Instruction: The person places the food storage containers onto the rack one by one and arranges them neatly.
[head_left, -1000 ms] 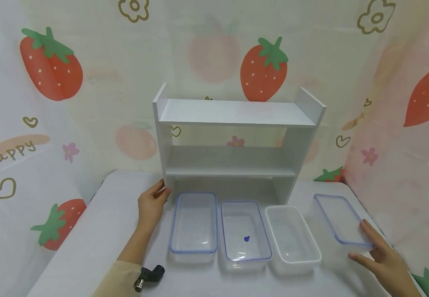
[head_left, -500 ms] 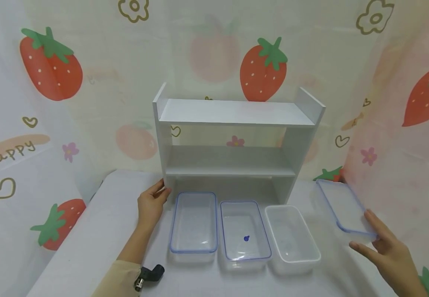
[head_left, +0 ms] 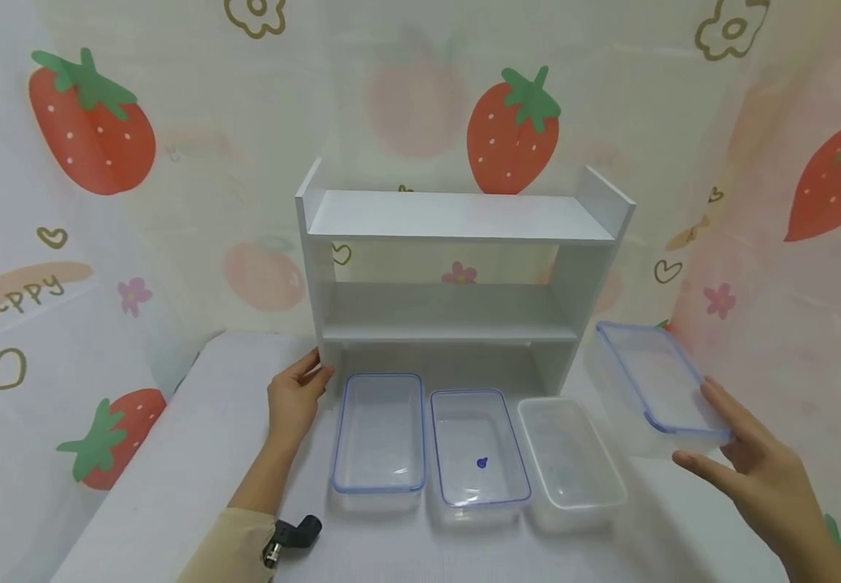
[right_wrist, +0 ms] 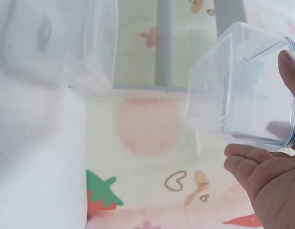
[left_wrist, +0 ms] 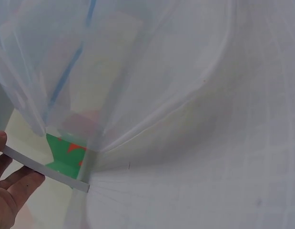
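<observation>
My left hand (head_left: 294,405) grips the lower left side panel of the white shelf (head_left: 449,332); in the left wrist view, fingers and thumb of that hand (left_wrist: 14,186) lie on both sides of the panel's edge (left_wrist: 47,172). At the right, my right hand (head_left: 762,470) holds a clear container with a blue rim (head_left: 660,380) by its near end, raised and tilted beside the shelf. The right wrist view shows thumb and fingers of the hand (right_wrist: 276,181) around one end of this container (right_wrist: 238,90).
In front of the shelf stand two blue-rimmed clear containers (head_left: 380,433) (head_left: 480,449) and one with a whitish rim (head_left: 573,453), side by side on the white table (head_left: 231,421). A patterned curtain (head_left: 194,194) hangs behind and at both sides.
My right hand has raised the container and moved it toward the shelf's right side. The left hand keeps its grip on the panel. The head view has shifted slightly.
</observation>
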The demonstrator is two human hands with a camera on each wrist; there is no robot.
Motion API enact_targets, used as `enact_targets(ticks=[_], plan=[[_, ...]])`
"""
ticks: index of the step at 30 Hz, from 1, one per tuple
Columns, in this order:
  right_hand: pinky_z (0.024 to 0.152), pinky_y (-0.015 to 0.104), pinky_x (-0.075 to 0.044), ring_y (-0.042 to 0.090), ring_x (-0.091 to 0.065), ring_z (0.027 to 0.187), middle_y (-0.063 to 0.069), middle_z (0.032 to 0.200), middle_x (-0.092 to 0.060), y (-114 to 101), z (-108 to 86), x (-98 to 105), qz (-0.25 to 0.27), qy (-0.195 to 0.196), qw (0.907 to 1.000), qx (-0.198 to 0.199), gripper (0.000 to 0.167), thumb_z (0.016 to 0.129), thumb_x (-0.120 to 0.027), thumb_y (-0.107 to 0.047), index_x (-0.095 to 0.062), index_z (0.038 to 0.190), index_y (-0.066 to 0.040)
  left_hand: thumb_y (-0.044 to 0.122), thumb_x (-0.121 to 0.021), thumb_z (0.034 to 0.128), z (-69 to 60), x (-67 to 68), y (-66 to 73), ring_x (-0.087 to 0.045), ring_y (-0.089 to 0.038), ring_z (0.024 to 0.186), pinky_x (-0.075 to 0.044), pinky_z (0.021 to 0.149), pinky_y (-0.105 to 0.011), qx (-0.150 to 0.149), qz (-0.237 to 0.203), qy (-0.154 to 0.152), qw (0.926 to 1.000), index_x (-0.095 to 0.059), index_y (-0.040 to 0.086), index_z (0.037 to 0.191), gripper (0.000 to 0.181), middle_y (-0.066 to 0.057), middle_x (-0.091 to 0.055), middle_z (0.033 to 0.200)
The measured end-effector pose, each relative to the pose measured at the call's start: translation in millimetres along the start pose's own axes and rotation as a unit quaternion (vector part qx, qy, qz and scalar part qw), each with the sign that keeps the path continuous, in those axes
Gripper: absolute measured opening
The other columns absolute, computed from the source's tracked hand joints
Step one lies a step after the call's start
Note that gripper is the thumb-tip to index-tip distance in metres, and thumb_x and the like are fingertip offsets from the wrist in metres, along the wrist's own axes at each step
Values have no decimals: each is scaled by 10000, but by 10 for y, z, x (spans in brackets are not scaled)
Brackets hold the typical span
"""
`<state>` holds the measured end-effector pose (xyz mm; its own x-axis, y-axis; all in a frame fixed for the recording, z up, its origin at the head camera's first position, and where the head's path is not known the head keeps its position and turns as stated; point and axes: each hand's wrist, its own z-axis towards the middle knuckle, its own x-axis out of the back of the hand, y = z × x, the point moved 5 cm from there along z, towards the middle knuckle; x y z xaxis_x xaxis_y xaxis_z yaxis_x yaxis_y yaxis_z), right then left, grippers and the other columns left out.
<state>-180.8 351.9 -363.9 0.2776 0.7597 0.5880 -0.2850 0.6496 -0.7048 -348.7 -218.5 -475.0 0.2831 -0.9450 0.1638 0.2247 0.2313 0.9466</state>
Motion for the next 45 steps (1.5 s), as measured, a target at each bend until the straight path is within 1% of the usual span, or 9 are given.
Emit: enact_targets(ticks=[1,3,7,13,17,27,39,41,45], plan=[[946,-48,-384,-208,-404,1294,-126,1663,-312,-32,17,-5,6,-20,10000,78,898,844,-836,-31,-384,1592,-238,195,-736,970,21,-3,-57,-686,-336,1172,-600,790,-143,-21,6,28,10000,-604,47,1405,478,-186,-617,1410],[967,-47,-370,-188,-379,1338,-108,1668,-315,-98,45,-20,30,-38,9997,231,904,827,-840,-1,-397,1586,-212,196,-737,970,20,1,-53,-690,-332,1166,-600,788,-143,-68,14,38,10000,-605,38,1403,480,-183,-624,1404],[964,-47,-370,-199,-390,1323,-96,1661,-335,-193,85,-44,-29,-36,9994,329,913,807,-859,-10,-413,1579,-206,190,-736,970,17,3,-59,-695,-322,1159,-605,794,-155,-66,-18,32,10000,-602,35,1405,481,-174,-628,1402],[935,-49,-393,-215,-453,1230,-140,1628,-376,-353,154,-47,-72,-69,9996,258,897,833,-858,-70,-402,1582,-259,194,-743,965,21,1,-83,-706,-290,1144,-609,790,-164,-8,1,63,10000,-615,65,1400,471,-133,-645,1393],[903,-47,-410,-224,-486,1164,-140,1600,-416,-469,211,-50,-126,-84,9997,165,887,843,-863,-128,-399,1579,-302,180,-743,964,23,0,-61,-704,-300,1144,-610,783,-161,-44,-48,60,10000,-612,42,1398,474,-170,-638,1394],[907,-23,-435,-186,-536,1153,-46,1601,-441,-718,348,-140,136,-126,9994,297,885,816,-877,-88,-439,1563,-272,158,-735,968,33,-4,-67,-698,-318,1153,-605,782,-152,-17,-50,59,10000,-609,25,1397,466,-187,-626,1402],[854,-29,-424,-180,-524,1132,71,1620,-413,-994,521,-161,-163,-347,9992,113,893,823,-889,-254,-402,1562,-370,171,-739,966,34,-4,-55,-698,-306,1158,-611,793,-171,-40,-33,48,10000,-616,55,1396,462,-128,-642,1398],[842,-21,-428,-119,-565,1160,73,1610,-430,-1045,543,-168,-210,-381,9990,95,891,822,-890,-275,-401,1559,-384,176,-740,966,34,-5,-58,-698,-308,1158,-609,792,-165,-27,-10,57,10000,-619,57,1394,461,-124,-642,1399],[842,-21,-437,212,-618,1291,64,1619,-419,-1150,582,-198,-253,-445,9986,149,889,830,-883,-295,-389,1563,-390,172,-740,965,30,-9,-61,-692,-325,1164,-610,788,-167,-10,-58,24,10000,-616,48,1394,463,-137,-636,1402]])
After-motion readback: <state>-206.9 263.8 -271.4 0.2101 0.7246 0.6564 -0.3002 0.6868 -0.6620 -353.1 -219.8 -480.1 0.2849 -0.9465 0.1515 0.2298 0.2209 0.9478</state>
